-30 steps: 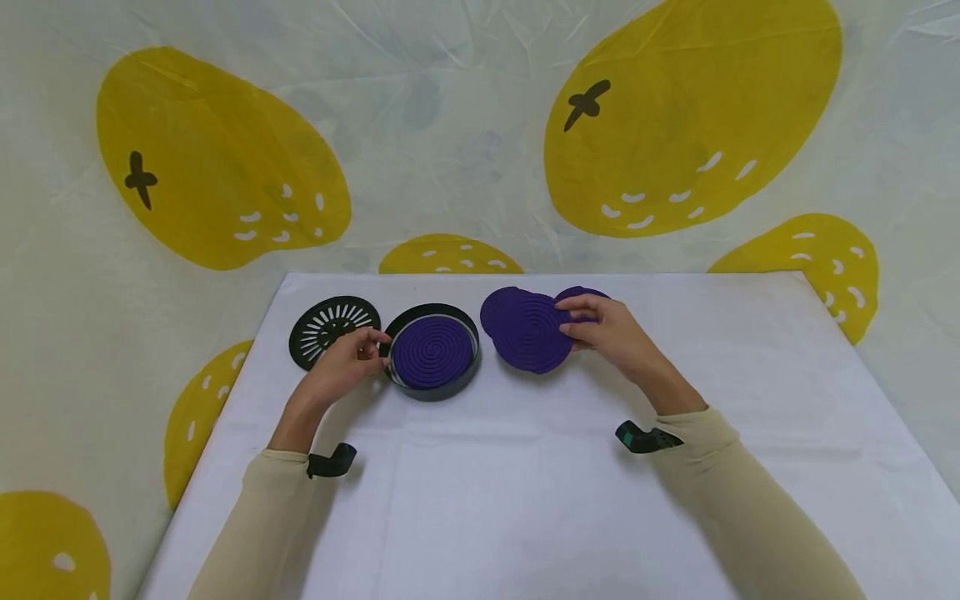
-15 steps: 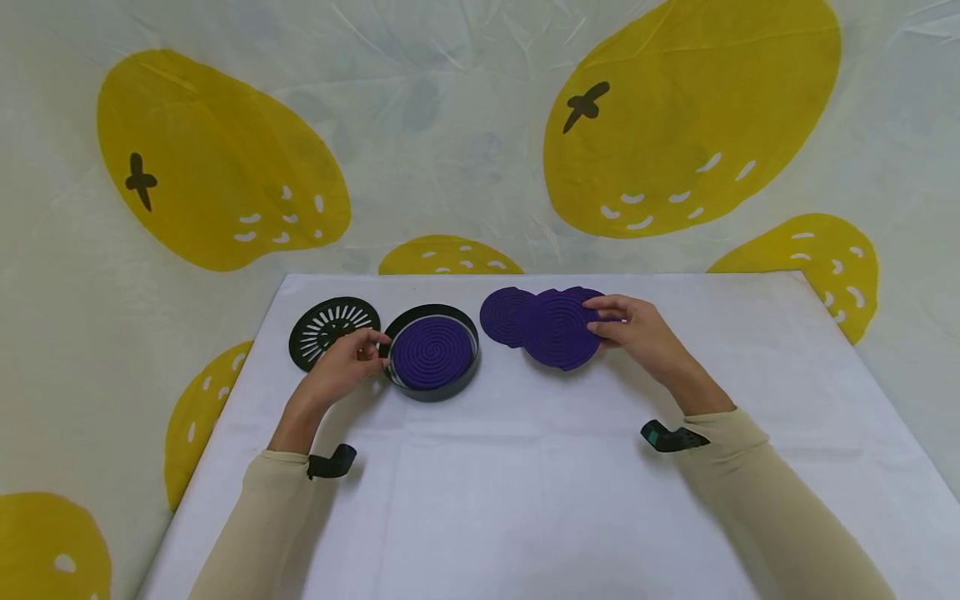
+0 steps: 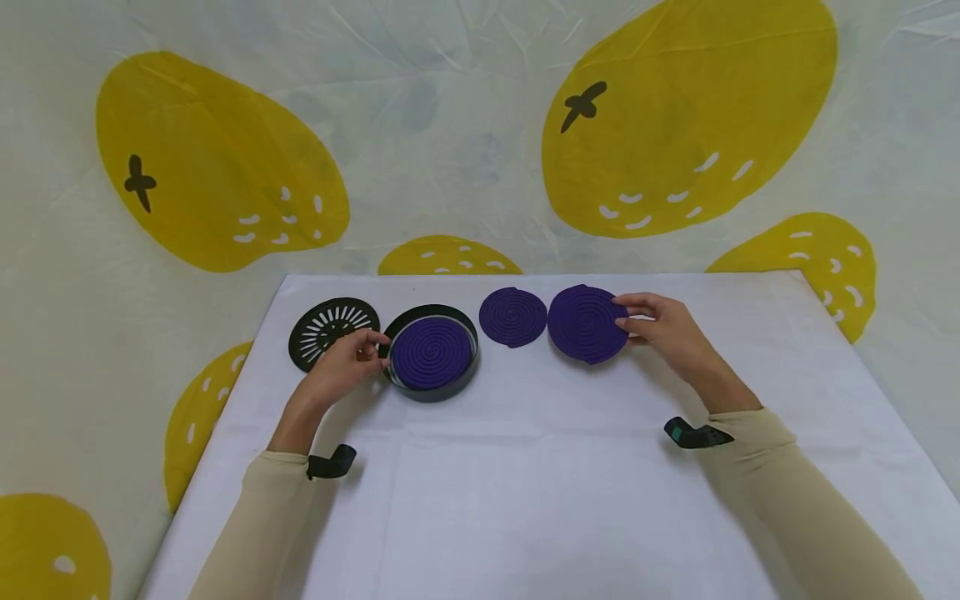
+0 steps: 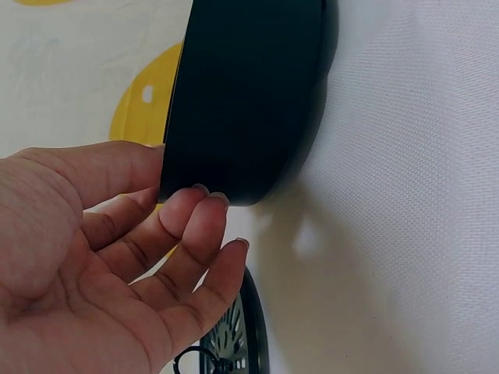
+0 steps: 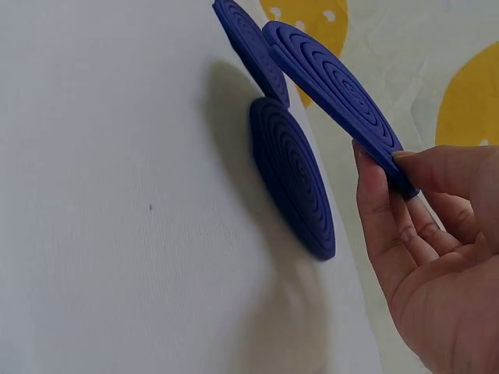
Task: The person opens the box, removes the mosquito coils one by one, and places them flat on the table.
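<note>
Right hand (image 3: 667, 332) has a purple spiral disc (image 3: 587, 323) pinched by its edge between thumb and fingers, lifted clear of the table (image 3: 525, 483) near the far edge, right of middle. From the right wrist view you can see another purple disc (image 5: 292, 175) lying flat directly beneath it, and a 3rd one (image 3: 513, 317) sits on the cloth just to the left, apart from the held one.

Over on the left, the left hand (image 3: 341, 367) curls its fingers (image 4: 199, 226) against the outer wall of the black round tray (image 3: 432, 385), thumb on the rim, gripping its side. Inside that tray lies one more purple spiral disc (image 3: 432, 352). Beyond the left hand, by the far left corner, a black slotted lid (image 3: 330, 323) lies flat on the white cloth.
</note>
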Demonstrator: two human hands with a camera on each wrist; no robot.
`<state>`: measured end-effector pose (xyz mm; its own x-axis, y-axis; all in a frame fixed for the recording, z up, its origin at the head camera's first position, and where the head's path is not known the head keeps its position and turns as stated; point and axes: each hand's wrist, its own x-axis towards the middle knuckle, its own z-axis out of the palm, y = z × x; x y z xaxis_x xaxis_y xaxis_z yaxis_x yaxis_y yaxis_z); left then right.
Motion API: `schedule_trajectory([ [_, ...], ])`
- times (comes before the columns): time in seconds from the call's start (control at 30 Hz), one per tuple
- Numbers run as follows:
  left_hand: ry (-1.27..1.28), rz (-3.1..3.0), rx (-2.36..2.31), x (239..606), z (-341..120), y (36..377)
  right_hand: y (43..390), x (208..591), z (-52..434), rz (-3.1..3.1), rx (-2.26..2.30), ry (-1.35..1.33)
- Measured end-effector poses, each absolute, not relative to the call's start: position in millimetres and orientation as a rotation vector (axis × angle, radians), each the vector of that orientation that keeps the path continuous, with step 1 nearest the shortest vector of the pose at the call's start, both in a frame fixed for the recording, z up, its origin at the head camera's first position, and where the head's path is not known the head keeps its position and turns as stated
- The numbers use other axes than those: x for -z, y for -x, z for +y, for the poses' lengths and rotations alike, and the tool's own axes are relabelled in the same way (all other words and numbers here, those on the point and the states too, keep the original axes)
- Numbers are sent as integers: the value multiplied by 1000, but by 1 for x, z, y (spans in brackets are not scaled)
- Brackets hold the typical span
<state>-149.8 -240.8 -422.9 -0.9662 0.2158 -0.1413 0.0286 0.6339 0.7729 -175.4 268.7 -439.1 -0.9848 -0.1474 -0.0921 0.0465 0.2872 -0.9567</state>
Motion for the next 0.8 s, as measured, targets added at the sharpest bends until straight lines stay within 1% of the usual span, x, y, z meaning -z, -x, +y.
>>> schedule_trajectory([
  [0.4, -200, 2648, -1219, 424, -241, 149, 177, 444, 302, 2416, 1790, 52],
  [0.8, -206, 2650, -1223, 423, -240, 149, 180, 449, 332, 2326, 1904, -26],
])
